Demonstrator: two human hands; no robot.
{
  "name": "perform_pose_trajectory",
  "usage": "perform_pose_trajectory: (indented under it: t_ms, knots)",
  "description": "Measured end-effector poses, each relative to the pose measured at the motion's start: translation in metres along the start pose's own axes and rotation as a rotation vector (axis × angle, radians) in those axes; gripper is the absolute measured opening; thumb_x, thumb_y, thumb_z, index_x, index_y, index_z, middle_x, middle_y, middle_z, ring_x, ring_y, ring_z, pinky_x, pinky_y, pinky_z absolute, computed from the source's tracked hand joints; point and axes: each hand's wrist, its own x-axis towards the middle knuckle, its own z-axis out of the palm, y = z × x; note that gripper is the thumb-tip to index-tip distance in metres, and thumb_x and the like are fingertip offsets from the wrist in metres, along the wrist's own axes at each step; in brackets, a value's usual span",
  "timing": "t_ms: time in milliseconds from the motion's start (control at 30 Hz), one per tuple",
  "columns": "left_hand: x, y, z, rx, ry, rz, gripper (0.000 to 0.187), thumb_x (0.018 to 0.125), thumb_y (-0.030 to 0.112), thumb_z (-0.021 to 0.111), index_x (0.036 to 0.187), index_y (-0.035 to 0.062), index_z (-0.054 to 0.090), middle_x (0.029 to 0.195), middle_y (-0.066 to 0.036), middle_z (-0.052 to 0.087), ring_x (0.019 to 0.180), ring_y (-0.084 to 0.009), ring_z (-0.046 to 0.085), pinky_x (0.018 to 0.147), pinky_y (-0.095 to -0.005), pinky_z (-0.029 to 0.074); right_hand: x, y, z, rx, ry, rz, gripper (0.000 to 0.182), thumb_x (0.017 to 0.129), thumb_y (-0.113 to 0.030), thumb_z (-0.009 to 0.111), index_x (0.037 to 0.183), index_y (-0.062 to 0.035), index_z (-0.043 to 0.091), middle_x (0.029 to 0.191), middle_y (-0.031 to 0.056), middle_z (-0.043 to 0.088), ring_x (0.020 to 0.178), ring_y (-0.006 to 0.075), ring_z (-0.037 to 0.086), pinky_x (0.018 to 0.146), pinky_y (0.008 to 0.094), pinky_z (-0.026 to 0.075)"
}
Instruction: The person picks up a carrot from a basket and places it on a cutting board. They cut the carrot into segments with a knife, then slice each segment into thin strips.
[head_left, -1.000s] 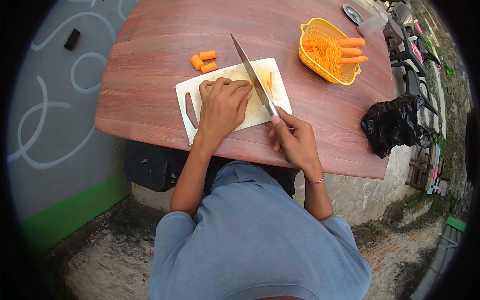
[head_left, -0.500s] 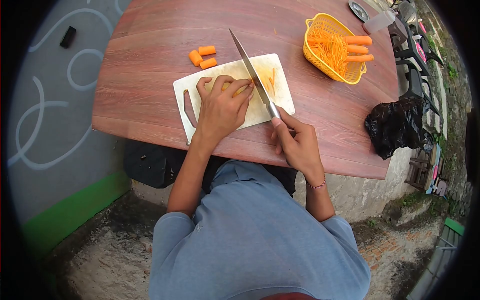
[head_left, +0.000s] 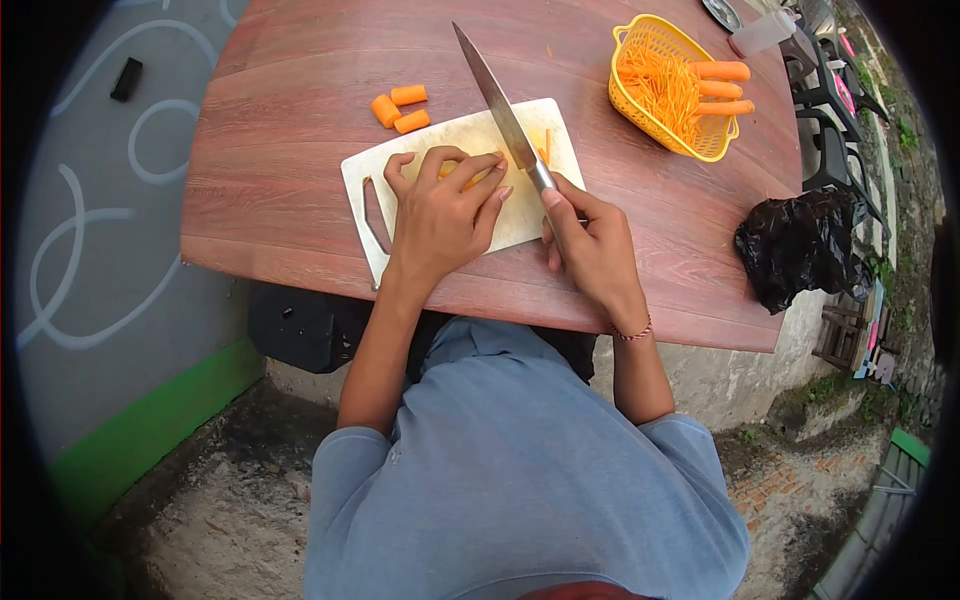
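Observation:
My right hand (head_left: 592, 235) is wrapped round the handle of a large kitchen knife (head_left: 500, 105), its blade slanting away to the upper left over the white cutting board (head_left: 520, 225). My left hand (head_left: 447, 215) lies on the board with bent fingers pressing down on carrot (head_left: 447, 172), which shows orange between them and is mostly hidden. The fingertips are close beside the blade. Thin carrot sticks (head_left: 547, 147) lie right of the knife, partly covered by it. Several short carrot chunks (head_left: 411, 121) sit on the table beyond the board.
On the brown wooden table (head_left: 290, 170), a yellow basket (head_left: 625, 105) holds shredded carrot (head_left: 660, 95) and whole carrots (head_left: 722, 90) at the back right. A black plastic bag (head_left: 795, 245) rests at the right edge. A clear bottle (head_left: 762, 33) and a round metal dish (head_left: 720, 13) stand far right.
The knife has slid forward, away from me, with my right hand following a little. Its blade now covers more of the carrot sticks. My left hand stays almost where it was; the view has shifted slightly.

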Motion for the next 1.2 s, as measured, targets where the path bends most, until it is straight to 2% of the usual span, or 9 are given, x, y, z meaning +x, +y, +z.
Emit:
perform_pose_trajectory:
  t_ms: [333,433,600,700,833,933,1000,1100,1200]
  knots:
    - [0.001,0.001,0.000,-0.014,0.002,-0.009,0.027,0.100,0.031,0.069,0.109,0.0101,0.083,0.120,0.005,0.077,0.112,-0.0183,0.062,0.107,-0.0576,0.026,-0.018,0.004,0.004,0.015,-0.006,0.006,0.040,0.111,-0.024,0.060,0.143,-0.0019,0.067,0.066,0.0020,0.060,0.053,0.0091,0.059,0.053,0.0298,0.050]
    - [0.000,0.001,0.000,-0.008,0.000,-0.009,0.027,0.100,0.031,0.069,0.110,0.0100,0.083,0.120,0.005,0.077,0.112,-0.0183,0.062,0.107,-0.0575,0.026,-0.022,0.004,0.006,-0.025,0.005,-0.002,0.039,0.110,-0.023,0.060,0.143,-0.0039,0.067,0.065,0.0077,0.061,0.053,0.0109,0.060,0.054,0.0328,0.050]
    - [0.001,0.000,0.001,0.007,-0.001,-0.002,0.027,0.100,0.030,0.069,0.111,0.0100,0.083,0.120,0.004,0.076,0.113,-0.0187,0.062,0.107,-0.0573,0.026,-0.031,0.004,0.014,-0.299,0.098,-0.197,0.038,0.108,-0.022,0.061,0.139,-0.0022,0.066,0.074,0.0292,0.064,0.063,0.0395,0.070,0.061,0.0451,0.052]
    - [0.000,0.000,0.001,0.001,-0.005,0.005,0.026,0.099,0.030,0.069,0.111,0.0107,0.083,0.119,0.004,0.076,0.113,-0.0190,0.062,0.107,-0.0571,0.026,-0.016,0.004,0.022,-0.333,0.130,-0.256,0.037,0.108,-0.023,0.061,0.138,-0.0016,0.065,0.077,0.0300,0.066,0.071,0.0463,0.070,0.063,0.0464,0.052]
    - [0.000,0.000,0.001,0.002,-0.006,0.004,0.025,0.099,0.030,0.069,0.111,0.0120,0.083,0.120,0.005,0.074,0.115,-0.0194,0.061,0.106,-0.0571,0.026,0.007,0.005,0.022,-0.233,0.102,-0.232,0.038,0.108,-0.024,0.060,0.138,-0.0010,0.066,0.076,0.0294,0.066,0.070,0.0456,0.070,0.063,0.0456,0.053]
    - [0.001,0.001,-0.001,0.000,0.001,-0.005,0.025,0.099,0.030,0.070,0.111,0.0124,0.083,0.119,0.004,0.072,0.117,-0.0199,0.060,0.106,-0.0571,0.026,0.010,0.007,0.021,-0.192,0.091,-0.215,0.038,0.109,-0.024,0.059,0.137,-0.0001,0.067,0.071,0.0251,0.066,0.061,0.0381,0.070,0.061,0.0432,0.053]
    - [0.000,0.002,-0.002,-0.006,-0.001,-0.013,0.025,0.099,0.030,0.070,0.111,0.0124,0.083,0.119,0.003,0.071,0.118,-0.0202,0.059,0.105,-0.0571,0.026,0.002,0.002,0.019,-0.094,0.072,-0.124,0.038,0.110,-0.024,0.058,0.139,-0.0004,0.067,0.064,0.0156,0.063,0.054,0.0240,0.067,0.058,0.0385,0.053]
    - [0.000,0.002,-0.003,-0.007,-0.033,-0.025,0.026,0.100,0.027,0.068,0.117,0.0147,0.083,0.118,0.001,0.071,0.119,-0.0209,0.058,0.105,-0.0543,0.025,-0.007,0.000,0.018,-0.050,0.048,-0.082,0.039,0.111,-0.024,0.057,0.141,-0.0014,0.067,0.061,0.0076,0.060,0.053,0.0136,0.063,0.056,0.0342,0.052]
    - [0.000,0.000,0.000,-0.027,0.006,-0.021,0.026,0.099,0.031,0.070,0.111,0.0122,0.083,0.114,0.002,0.070,0.117,-0.0206,0.059,0.105,-0.0571,0.025,-0.010,0.006,0.019,-0.039,0.044,-0.086,0.038,0.111,-0.024,0.057,0.142,-0.0025,0.067,0.061,0.0062,0.059,0.052,0.0125,0.062,0.055,0.0329,0.051]
